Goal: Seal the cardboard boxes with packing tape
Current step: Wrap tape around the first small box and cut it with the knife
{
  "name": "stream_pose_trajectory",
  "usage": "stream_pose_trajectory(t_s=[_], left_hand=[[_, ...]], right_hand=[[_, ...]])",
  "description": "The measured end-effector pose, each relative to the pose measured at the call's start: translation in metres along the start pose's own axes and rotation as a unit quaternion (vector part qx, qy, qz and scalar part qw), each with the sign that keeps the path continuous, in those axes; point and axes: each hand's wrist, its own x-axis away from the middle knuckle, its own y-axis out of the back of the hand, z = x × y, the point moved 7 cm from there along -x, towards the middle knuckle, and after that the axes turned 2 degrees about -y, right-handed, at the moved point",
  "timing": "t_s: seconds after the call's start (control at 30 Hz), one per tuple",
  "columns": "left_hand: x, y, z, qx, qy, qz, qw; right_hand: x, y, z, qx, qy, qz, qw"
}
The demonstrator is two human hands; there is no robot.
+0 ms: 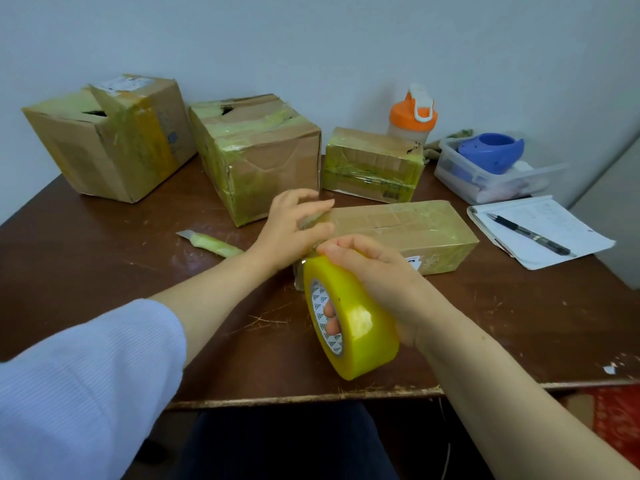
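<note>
Right hand (374,271): its grip holds one yellow tape roll (363,327), fingers through the core, at the near end of a long box (408,226) on the surface (138,271). Left hand (294,226) presses that end, fingers spread. Three taped boxes (256,150) stand behind; one knife (207,242) lies left, one bottle (412,116), tub (485,181) and notepad (554,216) sit right

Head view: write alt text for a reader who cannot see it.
A person's right hand grips a yellow tape roll at the near end of a long box; the left hand rests on that end. Three more taped boxes stand behind on a brown table, with a knife left and a bottle, tub and notepad right.
</note>
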Motion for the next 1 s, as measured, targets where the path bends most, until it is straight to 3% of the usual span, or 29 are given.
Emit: stream_pose_trajectory(t_s=[0.1,0.27,0.37,0.47,0.53,0.7,0.77,1.0], left_hand=[[0.011,-0.001,0.010,0.085,0.057,0.053,0.993],[0.009,0.002,0.007,0.166,0.113,0.045,0.979],[0.018,-0.011,0.011,0.255,0.185,0.083,0.945],[0.022,-0.016,0.016,0.288,0.253,0.047,0.922],[0.021,-0.010,0.017,0.323,0.232,-0.007,0.917],[0.024,-0.011,0.020,0.432,0.167,-0.039,0.885],[0.025,-0.014,0.025,0.421,0.175,-0.054,0.888],[0.017,-0.003,0.030,0.237,0.187,-0.097,0.949]], right_hand=[[0.003,-0.001,0.002,-0.003,0.008,-0.012,1.000],[0.025,-0.001,0.033,-0.032,0.073,-0.031,0.996],[0.034,0.002,0.065,-0.062,0.091,0.014,0.994],[0.024,0.002,0.084,-0.067,0.064,0.055,0.994],[0.012,-0.002,0.092,-0.070,0.045,0.069,0.994],[-0.020,-0.011,0.107,-0.065,0.026,0.067,0.995],[-0.027,-0.015,0.111,-0.067,0.043,0.064,0.995],[-0.044,-0.022,0.118,-0.011,0.131,-0.004,0.991]])
